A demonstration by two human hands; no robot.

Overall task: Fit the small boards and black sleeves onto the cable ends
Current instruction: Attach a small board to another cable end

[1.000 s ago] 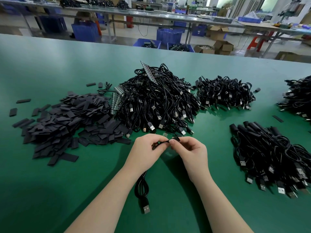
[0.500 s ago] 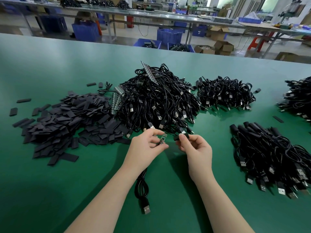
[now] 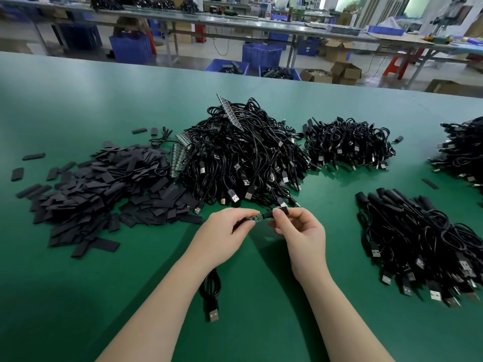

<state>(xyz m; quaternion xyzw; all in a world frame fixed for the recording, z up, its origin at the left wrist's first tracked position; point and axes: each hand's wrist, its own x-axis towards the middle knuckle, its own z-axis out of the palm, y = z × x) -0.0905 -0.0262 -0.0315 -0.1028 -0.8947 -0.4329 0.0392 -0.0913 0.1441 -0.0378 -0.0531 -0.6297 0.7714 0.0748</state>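
Closer together than half a second ago: left hand [image 3: 222, 232] and right hand [image 3: 300, 231], sleeve [image 3: 281, 211] now nearly meeting board [image 3: 254, 218] over the table [image 3: 78, 296]. Left fingers [image 3: 245, 222] curled, pinching the small green board at the cable [image 3: 210, 286] end. Right fingers [image 3: 277, 215] curled too, pinching the black sleeve just right of the board; touching or a hair apart, cannot tell. Cable hanging below the left wrist in a loop, USB plug [image 3: 213, 315] flat on the green surface. Behind the hands, a big tangled cable heap [image 3: 240, 163] with strips of boards [image 3: 179, 159] poking out at its left edge. Left of that, a loose pile of sleeves [image 3: 99, 189], a few strays scattered around it. Right of the hands, sleeved cables [image 3: 423, 246] in a bundle, plugs toward the near edge. Farther back, a smaller heap [image 3: 347, 143]; another [image 3: 462, 150] cut off at the right edge.
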